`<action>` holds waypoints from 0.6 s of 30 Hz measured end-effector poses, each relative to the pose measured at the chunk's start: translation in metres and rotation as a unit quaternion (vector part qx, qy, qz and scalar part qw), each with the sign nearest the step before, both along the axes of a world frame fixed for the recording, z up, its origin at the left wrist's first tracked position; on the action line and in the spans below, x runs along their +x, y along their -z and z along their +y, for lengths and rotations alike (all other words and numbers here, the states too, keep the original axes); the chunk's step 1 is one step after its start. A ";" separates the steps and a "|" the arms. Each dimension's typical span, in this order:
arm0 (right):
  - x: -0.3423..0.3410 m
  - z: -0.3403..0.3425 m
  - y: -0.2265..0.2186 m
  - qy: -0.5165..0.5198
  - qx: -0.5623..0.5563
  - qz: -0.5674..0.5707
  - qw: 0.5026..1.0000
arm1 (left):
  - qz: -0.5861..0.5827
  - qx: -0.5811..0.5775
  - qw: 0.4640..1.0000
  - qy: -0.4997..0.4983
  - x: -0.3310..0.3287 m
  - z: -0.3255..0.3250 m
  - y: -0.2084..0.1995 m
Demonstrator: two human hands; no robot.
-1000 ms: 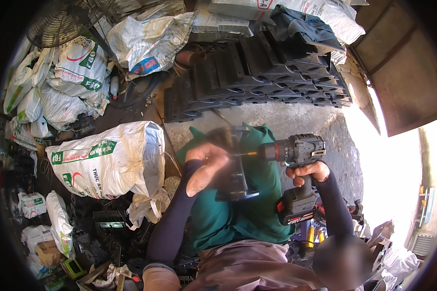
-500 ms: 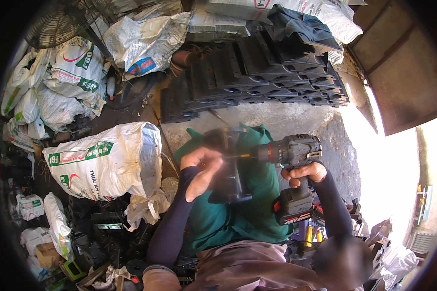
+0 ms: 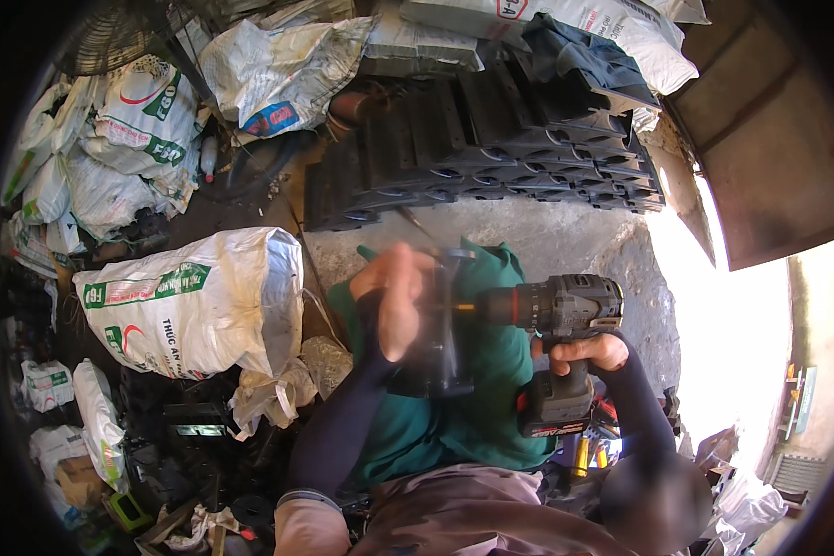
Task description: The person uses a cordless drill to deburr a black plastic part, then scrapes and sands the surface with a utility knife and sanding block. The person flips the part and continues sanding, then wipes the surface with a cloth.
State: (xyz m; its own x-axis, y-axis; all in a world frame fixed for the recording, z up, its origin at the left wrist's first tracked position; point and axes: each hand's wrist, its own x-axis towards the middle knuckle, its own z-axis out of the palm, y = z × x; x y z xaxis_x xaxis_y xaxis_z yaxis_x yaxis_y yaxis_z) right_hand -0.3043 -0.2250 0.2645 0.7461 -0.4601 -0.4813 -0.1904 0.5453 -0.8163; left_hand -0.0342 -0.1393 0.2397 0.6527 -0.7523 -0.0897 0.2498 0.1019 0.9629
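Note:
My right hand [image 3: 591, 352] is wrapped round the grip of a black cordless drill [image 3: 573, 304] with a battery at its base. The drill points left, and a yellowish bit [image 3: 464, 307] shows at its tip, right against a black part [image 3: 445, 357]. That dark, glossy part, smeared by motion, stands above my lap in green trousers [image 3: 496, 408]. My left hand [image 3: 398, 301], also blurred, grips its left side; the fingertips are partly hidden. Whether the bit is inside the part I cannot tell.
Stacked black parts [image 3: 482, 139] line the far side, with a dark cloth [image 3: 584, 56] on top. An open white woven sack [image 3: 195, 301] lies to the left, near more sacks [image 3: 130, 139] and a fan [image 3: 107, 42]. Yellow-handled tools [image 3: 582, 456] sit beside my right leg.
The left hand has turned more upright and moved slightly up, with the black part still at it. The drill has shifted a little right and down in the picture.

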 end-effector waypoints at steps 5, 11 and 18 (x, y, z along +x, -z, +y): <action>-0.007 0.001 0.011 -0.006 0.001 -0.025 1.000 | 0.040 -0.030 0.999 0.004 -0.006 0.001 0.002; -0.001 -0.005 0.009 -0.009 0.042 -0.024 0.999 | 0.009 -0.032 0.999 0.002 -0.005 0.001 0.003; -0.009 -0.001 0.002 -0.002 0.011 -0.020 1.000 | 0.151 -0.089 0.984 -0.003 0.015 0.007 0.028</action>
